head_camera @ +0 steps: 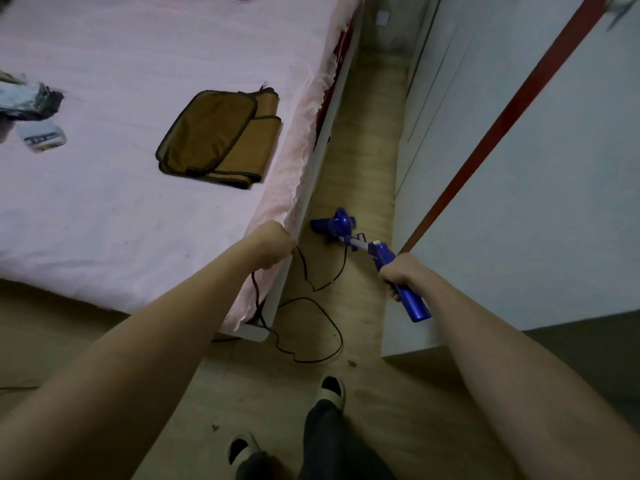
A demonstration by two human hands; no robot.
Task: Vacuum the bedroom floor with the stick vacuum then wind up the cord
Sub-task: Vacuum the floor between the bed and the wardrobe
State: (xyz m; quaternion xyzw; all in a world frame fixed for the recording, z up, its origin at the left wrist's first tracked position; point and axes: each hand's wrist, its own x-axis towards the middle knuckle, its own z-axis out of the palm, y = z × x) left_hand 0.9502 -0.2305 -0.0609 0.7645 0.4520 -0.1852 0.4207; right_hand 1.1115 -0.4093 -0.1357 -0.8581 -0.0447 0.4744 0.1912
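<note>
Cord (pixel 311 327) lies looped on the floor (pixel 367 168) near the feet: limp, likely to tangle. Left hand (pixel 273 245) pinches it by the bed (pixel 138 202) corner. Right hand (pixel 398 277) is wrapped round the vacuum (pixel 363 245) handle; it looks light, rigid plastic, head down between bed and wardrobe (pixel 519 202).

Dim bedroom, light wooden floor (pixel 363 140), bed (pixel 138 202) with pink sheet, white wardrobe (pixel 519 202) with red strip
</note>
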